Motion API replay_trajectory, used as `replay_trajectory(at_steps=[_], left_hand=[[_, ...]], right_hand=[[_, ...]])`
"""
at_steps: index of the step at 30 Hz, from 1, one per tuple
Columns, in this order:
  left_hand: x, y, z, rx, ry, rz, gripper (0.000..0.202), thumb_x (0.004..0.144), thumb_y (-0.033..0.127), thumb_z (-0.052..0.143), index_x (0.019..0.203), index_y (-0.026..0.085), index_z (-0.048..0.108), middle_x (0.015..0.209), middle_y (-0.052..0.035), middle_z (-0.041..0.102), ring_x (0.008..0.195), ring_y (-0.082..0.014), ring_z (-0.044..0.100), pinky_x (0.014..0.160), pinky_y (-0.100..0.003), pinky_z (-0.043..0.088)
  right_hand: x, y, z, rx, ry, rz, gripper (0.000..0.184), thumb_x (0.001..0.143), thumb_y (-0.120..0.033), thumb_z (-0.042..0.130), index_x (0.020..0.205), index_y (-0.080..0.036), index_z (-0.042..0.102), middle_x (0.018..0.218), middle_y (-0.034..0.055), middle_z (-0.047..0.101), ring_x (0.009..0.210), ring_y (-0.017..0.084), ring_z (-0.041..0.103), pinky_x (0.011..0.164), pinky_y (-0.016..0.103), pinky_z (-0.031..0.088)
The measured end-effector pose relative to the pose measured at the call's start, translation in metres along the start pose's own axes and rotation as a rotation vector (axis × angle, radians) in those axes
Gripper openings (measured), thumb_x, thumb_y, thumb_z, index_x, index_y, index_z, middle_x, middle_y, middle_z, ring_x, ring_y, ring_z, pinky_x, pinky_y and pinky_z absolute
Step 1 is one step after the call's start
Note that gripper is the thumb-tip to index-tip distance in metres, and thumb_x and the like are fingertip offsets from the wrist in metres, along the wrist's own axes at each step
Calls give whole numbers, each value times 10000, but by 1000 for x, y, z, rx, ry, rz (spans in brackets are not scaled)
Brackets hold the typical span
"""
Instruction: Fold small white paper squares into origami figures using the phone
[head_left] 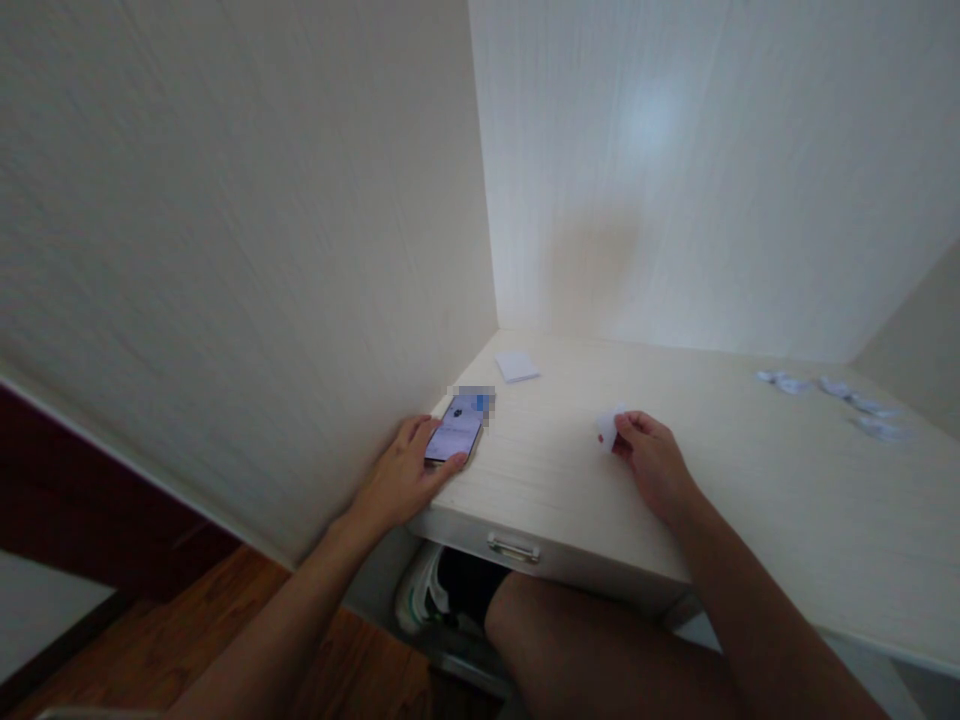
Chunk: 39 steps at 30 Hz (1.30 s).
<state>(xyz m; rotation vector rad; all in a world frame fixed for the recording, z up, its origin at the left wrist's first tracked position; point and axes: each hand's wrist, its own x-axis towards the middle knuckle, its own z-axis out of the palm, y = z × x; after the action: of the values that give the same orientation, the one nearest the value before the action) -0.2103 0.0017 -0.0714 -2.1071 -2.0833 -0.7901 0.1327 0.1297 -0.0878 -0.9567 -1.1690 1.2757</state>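
A smartphone (454, 432) with a lit screen lies at the desk's left side, close to the side panel; part of its top is blurred out. My left hand (411, 470) grips its lower end, thumb along the near right edge and fingers at the left edge. Between the thumb and fingers of my right hand (651, 455) is a small white piece of paper (608, 428), held just over the desk, with a red mark near its lower left corner. Behind the phone, a white stack of paper (517, 366) rests near the back corner.
Several crumpled-looking white pieces (879, 428) lie at the desk's far right. The pale desk (555, 440) meets a tall left panel (300, 250) and a back panel (675, 200). A drawer handle (514, 548) sits on the front edge, above my leg (585, 640).
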Motion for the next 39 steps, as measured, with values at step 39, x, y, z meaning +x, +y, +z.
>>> replay_trajectory(at_steps=[39], left_hand=[[-4,0,3,11,61,-29,655,894,639,577,1346,167,526,1472,-174,448,1344,-337,515,1150,-494,432]], right_hand=[[-4,-2,2,84,7,39,323,684,-516,817,712,-223,682,726,48,705,709,212,647,714,366,543]])
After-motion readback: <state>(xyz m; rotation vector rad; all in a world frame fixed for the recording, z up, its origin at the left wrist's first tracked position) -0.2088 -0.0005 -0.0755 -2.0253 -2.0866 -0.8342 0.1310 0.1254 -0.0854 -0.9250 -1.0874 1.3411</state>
